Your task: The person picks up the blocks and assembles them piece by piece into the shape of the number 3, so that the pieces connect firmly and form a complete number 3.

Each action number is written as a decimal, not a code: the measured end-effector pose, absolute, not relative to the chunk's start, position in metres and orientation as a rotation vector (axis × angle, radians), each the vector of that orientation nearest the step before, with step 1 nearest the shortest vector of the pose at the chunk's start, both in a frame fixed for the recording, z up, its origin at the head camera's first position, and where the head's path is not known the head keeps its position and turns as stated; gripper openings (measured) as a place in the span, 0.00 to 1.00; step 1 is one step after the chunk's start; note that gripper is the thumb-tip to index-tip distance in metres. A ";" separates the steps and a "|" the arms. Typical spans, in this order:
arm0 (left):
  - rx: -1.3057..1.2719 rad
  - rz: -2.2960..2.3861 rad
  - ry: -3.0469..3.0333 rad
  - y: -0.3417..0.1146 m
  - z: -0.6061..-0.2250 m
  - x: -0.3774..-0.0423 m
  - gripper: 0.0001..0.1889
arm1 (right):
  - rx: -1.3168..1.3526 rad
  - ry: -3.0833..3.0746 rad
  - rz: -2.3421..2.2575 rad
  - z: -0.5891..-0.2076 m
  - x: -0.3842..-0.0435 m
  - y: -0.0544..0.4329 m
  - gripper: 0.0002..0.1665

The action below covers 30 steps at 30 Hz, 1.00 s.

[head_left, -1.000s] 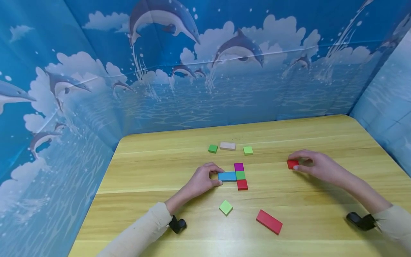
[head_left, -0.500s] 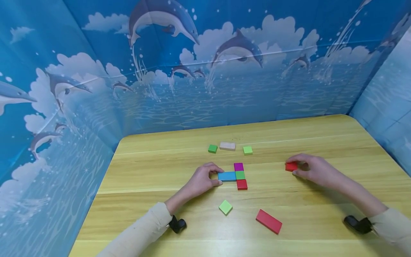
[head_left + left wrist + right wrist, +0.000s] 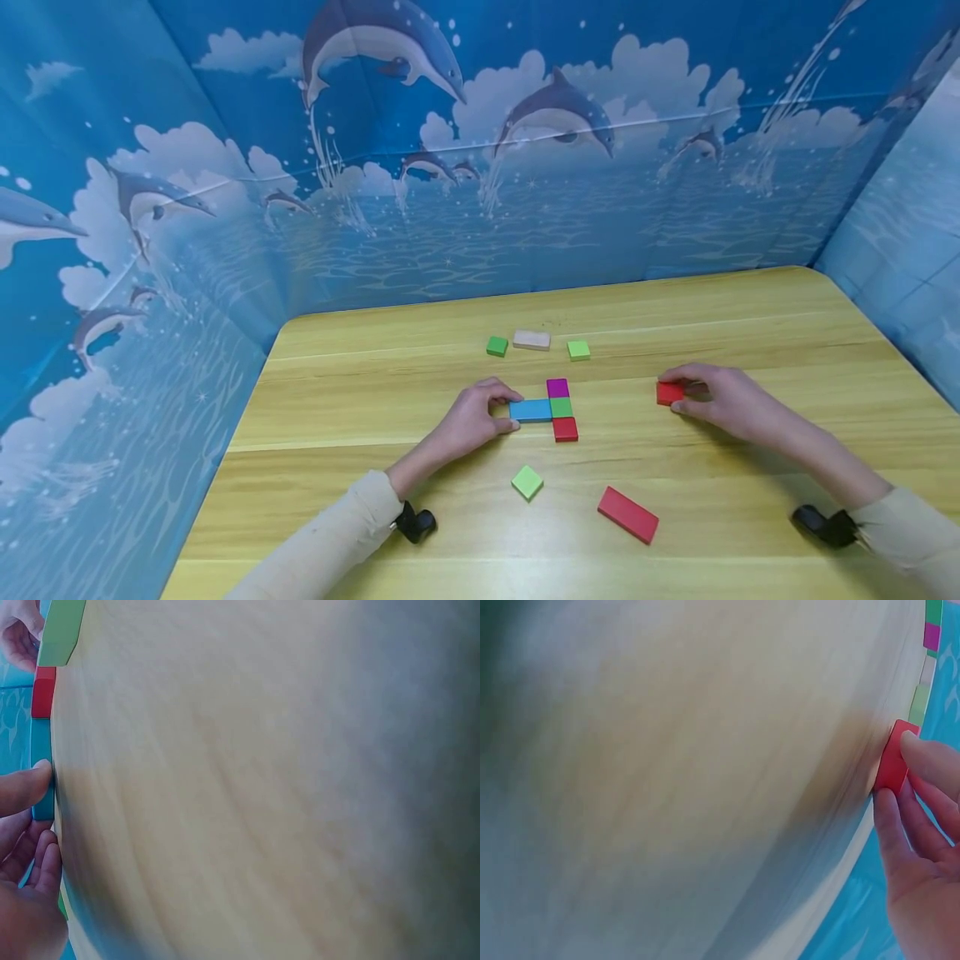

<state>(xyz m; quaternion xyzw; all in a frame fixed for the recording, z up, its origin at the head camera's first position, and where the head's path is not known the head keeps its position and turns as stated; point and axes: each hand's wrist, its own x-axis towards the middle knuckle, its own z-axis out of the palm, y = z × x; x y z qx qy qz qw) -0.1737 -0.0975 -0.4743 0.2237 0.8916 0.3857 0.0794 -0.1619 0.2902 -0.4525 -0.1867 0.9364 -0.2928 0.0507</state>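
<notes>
Hands [image 3: 472,414] [image 3: 727,402] on blocks [image 3: 530,411] [image 3: 667,393], any lift unclear

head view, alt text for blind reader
A person's left hand holds a blue block against a row of purple, green and red blocks on a wooden table; the right hand pinches another red block. Loose blocks lie nearby.

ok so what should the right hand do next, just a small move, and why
Probably slide the held red block left, toward the green block that the blue block abuts. The right-hand grip pinches the red piece, which sits apart from both, while the left-hand grip pinches the blue block's left end, and nothing touches the green block's right side.
</notes>
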 end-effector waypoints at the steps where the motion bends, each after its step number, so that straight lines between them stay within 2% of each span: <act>1: 0.669 1.152 2.669 -0.097 -0.474 -0.174 0.16 | -0.570 2.848 -0.894 -0.452 -0.162 0.289 0.23; 30: 0.656 1.166 2.674 -0.096 -0.472 -0.171 0.16 | -0.596 2.831 -0.892 -0.451 -0.152 0.273 0.23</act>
